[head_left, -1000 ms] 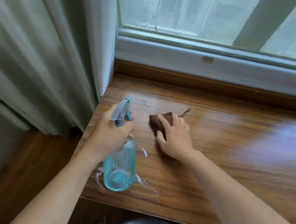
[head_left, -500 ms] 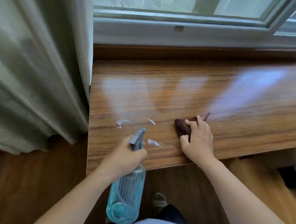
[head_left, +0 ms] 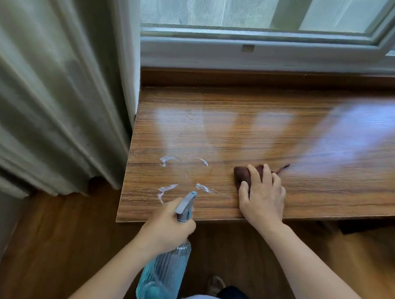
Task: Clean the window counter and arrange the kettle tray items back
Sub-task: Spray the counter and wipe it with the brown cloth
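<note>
The wooden window counter (head_left: 290, 139) runs under the window. My left hand (head_left: 166, 229) grips the neck of a blue ribbed spray bottle (head_left: 161, 277), held in the air in front of the counter's front edge, nozzle pointing at the counter. White wet arcs (head_left: 181, 179) form a broken ring on the wood near the left front corner. My right hand (head_left: 263, 197) presses flat on a brown cloth (head_left: 242, 172) near the front edge, right of the arcs. No kettle or tray is in view.
A grey-green curtain (head_left: 47, 85) hangs at the left, down to the wooden floor (head_left: 55, 244). The window frame (head_left: 262, 56) borders the counter's back. A foot (head_left: 216, 285) shows on the floor below the counter edge.
The spray bottle, which stood on the counter, has been lifted off and drawn back past the front edge, leaving white ring marks. The view pulled back. The right hand stays on the cloth.
</note>
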`<state>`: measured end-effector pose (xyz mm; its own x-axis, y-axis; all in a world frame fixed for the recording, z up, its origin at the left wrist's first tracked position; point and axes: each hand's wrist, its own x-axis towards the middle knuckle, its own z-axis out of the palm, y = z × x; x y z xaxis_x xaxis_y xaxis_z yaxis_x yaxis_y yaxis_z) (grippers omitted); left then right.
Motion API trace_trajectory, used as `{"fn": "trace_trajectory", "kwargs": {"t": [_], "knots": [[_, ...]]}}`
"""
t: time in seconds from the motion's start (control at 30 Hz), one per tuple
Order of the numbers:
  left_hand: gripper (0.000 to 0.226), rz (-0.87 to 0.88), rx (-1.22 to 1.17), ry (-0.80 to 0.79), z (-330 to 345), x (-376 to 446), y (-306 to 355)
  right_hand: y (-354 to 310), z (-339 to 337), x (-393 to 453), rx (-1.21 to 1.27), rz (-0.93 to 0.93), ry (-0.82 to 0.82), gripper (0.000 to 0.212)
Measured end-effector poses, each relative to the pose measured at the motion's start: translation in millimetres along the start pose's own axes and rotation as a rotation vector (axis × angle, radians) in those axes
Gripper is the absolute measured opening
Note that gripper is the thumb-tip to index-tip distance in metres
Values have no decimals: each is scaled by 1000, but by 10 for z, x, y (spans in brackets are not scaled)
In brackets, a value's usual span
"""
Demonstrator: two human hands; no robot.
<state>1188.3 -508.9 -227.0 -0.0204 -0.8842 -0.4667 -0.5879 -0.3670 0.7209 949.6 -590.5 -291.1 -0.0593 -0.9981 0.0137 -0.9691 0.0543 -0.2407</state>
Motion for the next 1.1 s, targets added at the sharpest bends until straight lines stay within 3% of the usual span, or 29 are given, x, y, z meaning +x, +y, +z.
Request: {"fn": "trace_trajectory", "kwargs": {"t": [0.27,0.47,0.63,0.8,1.1], "knots": [[7,-68,-142,121,513,-149,169,80,22,-4,-20,-43,-41,55],[15,-14,-311,282,248,-211,211,115,-2,9,-56,-79,-59,56],[19,203,-319,580,-448,-87,155,70,11,46,-39,-37,-67,55],[26,468,-50,847,-937,321,50,-126,49,22,-11,68,-83,55],[30,644,-122,784,-1146,858,-160,-579,153,-505,-38,-143,-155,59]]}}
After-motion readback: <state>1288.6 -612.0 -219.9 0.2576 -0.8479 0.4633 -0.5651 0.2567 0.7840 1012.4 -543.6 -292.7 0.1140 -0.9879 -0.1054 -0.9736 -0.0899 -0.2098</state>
